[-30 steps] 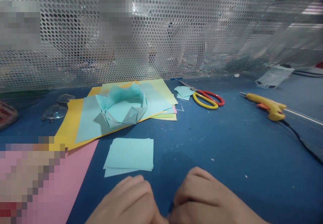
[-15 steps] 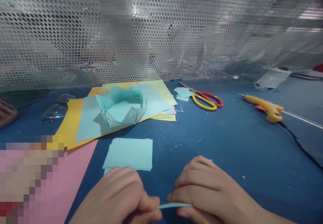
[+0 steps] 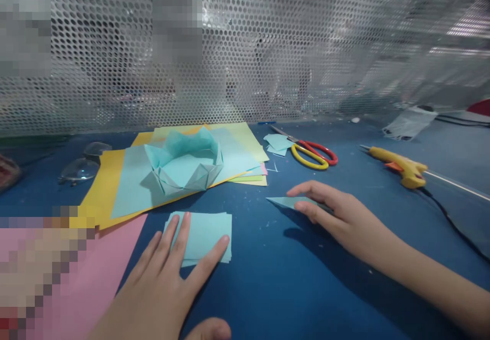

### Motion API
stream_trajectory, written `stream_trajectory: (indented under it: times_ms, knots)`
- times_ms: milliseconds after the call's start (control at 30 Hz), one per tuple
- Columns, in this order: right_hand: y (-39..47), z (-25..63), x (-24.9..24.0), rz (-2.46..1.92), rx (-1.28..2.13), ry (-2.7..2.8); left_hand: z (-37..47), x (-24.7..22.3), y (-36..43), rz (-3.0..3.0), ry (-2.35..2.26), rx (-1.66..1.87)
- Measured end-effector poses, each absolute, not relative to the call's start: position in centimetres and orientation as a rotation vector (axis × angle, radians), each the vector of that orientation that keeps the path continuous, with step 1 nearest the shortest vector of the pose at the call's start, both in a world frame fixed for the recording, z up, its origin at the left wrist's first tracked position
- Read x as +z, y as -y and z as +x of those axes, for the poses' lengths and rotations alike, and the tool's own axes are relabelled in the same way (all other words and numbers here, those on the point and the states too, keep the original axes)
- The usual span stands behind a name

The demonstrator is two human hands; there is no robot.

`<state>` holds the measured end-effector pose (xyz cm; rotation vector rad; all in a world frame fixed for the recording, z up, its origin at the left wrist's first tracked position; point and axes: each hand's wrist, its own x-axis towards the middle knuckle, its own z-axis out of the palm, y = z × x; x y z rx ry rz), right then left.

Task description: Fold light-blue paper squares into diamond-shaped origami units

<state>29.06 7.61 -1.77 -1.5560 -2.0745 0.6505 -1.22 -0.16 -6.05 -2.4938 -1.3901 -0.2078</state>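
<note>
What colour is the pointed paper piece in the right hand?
The paper piece is light blue, seen best in the head view.

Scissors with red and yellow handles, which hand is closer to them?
Right. The right hand, holding a blue paper piece, is in front of the scissors; the left hand is farther off to their left, on blue paper sheets.

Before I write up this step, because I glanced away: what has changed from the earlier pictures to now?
The left hand has let go of the folded blue piece and moved forward onto the stack of blue sheets. The right hand, still holding that piece, has moved forward. The folded paper ring, scissors and glue gun stayed where they were.
</note>
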Motion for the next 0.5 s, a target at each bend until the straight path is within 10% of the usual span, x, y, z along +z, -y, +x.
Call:
stream_trajectory:
  times_ms: [500]
  knots:
    - [-8.9, 30.5, -2.5, -1.381, 0.267, 2.089, -1.2, -5.2, -0.7, -2.519, 1.059, -0.326]
